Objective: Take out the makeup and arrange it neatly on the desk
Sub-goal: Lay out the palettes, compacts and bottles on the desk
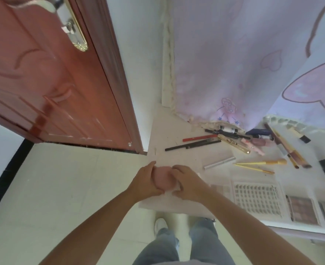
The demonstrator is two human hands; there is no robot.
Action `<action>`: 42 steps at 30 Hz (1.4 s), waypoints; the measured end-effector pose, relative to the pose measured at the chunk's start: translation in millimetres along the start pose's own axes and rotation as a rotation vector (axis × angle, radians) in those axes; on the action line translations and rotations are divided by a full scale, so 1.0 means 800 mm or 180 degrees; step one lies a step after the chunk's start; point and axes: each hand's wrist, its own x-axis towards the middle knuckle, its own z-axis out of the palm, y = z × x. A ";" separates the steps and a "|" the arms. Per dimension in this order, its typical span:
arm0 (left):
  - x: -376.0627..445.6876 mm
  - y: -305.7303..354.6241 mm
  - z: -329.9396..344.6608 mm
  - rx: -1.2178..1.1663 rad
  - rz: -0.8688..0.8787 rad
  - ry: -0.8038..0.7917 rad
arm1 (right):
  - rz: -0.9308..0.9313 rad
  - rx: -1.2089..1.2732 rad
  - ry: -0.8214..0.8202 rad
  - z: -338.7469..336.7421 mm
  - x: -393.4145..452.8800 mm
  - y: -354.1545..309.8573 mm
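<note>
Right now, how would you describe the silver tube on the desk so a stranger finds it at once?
Start at the white desk under the pink curtain. The silver tube lies alone between the black pencil and the lash tray. It is the only plain metallic stick.

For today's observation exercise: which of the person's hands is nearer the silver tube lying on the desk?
Right. The right hand grips the pink object beside the silver tube; the left hand is on the object's far side.

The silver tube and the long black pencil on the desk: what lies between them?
Nothing. In the head view, only bare desk surface shows between the silver tube and the long black pencil.
</note>
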 end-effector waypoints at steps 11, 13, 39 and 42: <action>-0.040 0.023 -0.036 -0.2161 -0.0165 -0.0044 | 0.0214 0.1731 0.0203 -0.045 -0.014 -0.023; -0.045 0.035 -0.046 -0.2346 -0.0045 -0.0059 | 0.0109 0.1849 0.0387 -0.058 -0.027 -0.030; -0.061 0.147 -0.128 -0.4004 0.0378 -0.0537 | -0.0327 0.3060 0.1294 -0.160 -0.070 -0.052; -0.062 0.151 -0.140 -0.3593 0.0469 -0.0533 | -0.0387 0.3111 0.1247 -0.170 -0.069 -0.051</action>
